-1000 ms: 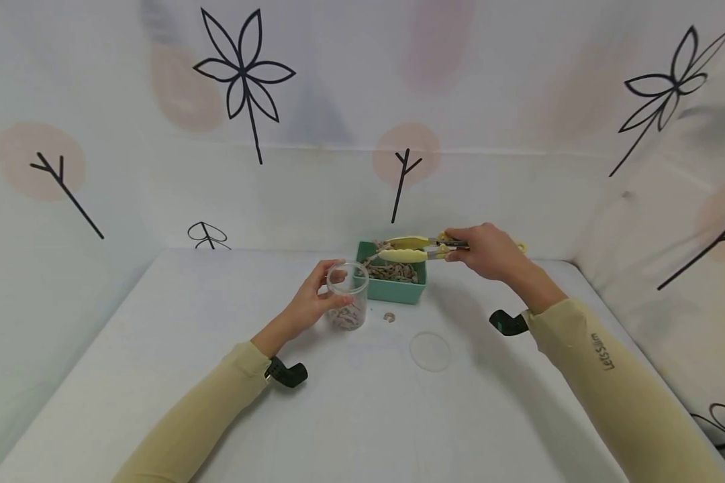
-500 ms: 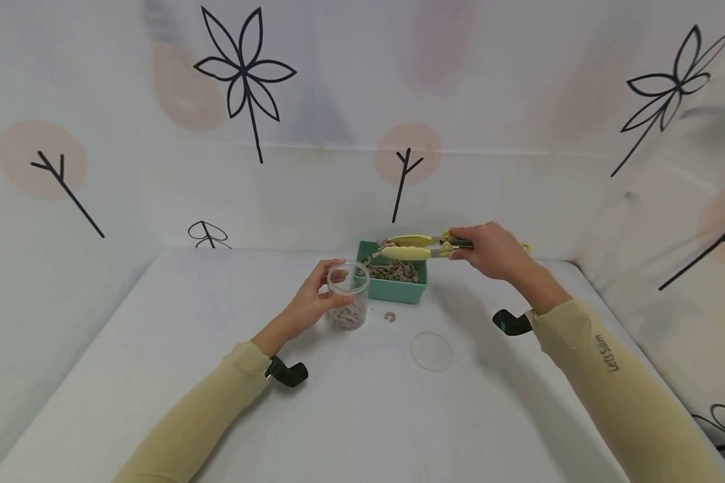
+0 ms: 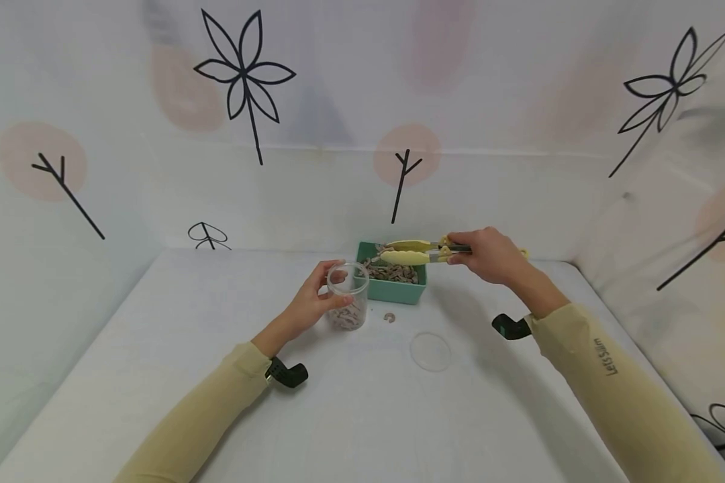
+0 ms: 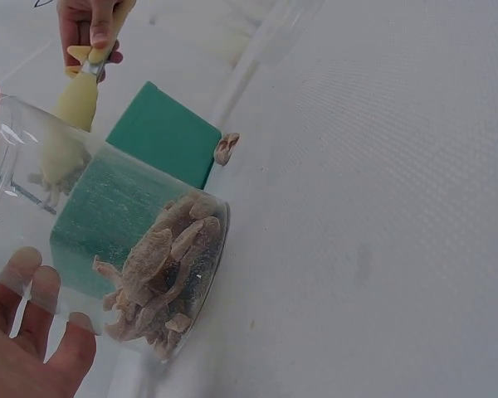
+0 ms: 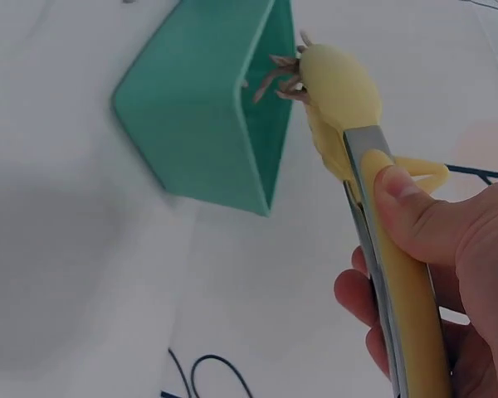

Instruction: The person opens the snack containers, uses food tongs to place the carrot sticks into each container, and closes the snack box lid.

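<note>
My left hand [image 3: 307, 303] grips a clear plastic jar [image 3: 358, 299] by its side, fingers and thumb around it. In the left wrist view, crinkled pinkish-brown dried pieces [image 4: 162, 278] lie heaped in the jar's bottom. Yellow-tipped tongs [image 3: 407, 257] are held by my right hand [image 3: 488, 255], with the thumb along one arm. Their heads are over a green rectangular box [image 3: 393, 292] that holds more of the same pieces. From the right wrist view, a small bunch of pieces [image 5: 284, 79] sticks out between the tong heads at the box's opening.
One loose curled piece [image 3: 389, 317] lies on the white table [image 3: 350, 416] in front of the box. Nearer to me is a clear round lid [image 3: 430, 351]. A printed cloth wall [image 3: 320, 194] rises close behind the box.
The tongs rose slightly with pieces between their heads, then came down a little over the box. My left hand and the jar have stayed in place.
</note>
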A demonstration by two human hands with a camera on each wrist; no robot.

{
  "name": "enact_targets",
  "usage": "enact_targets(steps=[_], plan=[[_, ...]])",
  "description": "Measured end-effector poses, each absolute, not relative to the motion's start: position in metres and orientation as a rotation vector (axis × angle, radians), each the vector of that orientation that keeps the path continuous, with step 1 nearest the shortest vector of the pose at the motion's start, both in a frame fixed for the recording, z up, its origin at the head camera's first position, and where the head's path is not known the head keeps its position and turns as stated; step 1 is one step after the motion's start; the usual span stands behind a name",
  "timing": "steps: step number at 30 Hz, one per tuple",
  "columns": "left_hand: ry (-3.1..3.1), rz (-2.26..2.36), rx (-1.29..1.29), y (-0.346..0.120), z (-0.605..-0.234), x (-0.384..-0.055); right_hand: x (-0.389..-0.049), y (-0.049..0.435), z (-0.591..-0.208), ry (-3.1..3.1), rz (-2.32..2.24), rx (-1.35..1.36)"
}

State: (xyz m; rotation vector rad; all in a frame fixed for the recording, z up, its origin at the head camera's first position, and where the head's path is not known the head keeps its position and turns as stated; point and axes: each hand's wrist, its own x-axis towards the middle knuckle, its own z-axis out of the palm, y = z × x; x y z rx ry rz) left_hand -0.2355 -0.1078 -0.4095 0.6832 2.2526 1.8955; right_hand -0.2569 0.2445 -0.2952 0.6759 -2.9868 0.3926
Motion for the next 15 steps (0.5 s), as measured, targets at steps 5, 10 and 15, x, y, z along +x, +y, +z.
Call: enact_targets(steps=[5, 10, 15], plan=[[2.236, 1.894, 0.666, -0.107, -0.409, -0.236, -0.251, 0.243, -0.282, -2.945, 0.434, 0.694], [2.235, 1.890, 0.660, -0.107, -0.409, -0.237, -0.243, 0.238, -0.269, -2.900, 0.486, 0.746], [2.247, 1.894, 0.654, -0.107, -0.409, -0.236, -0.232, 0.227, -0.260, -2.846, 0.557, 0.840]])
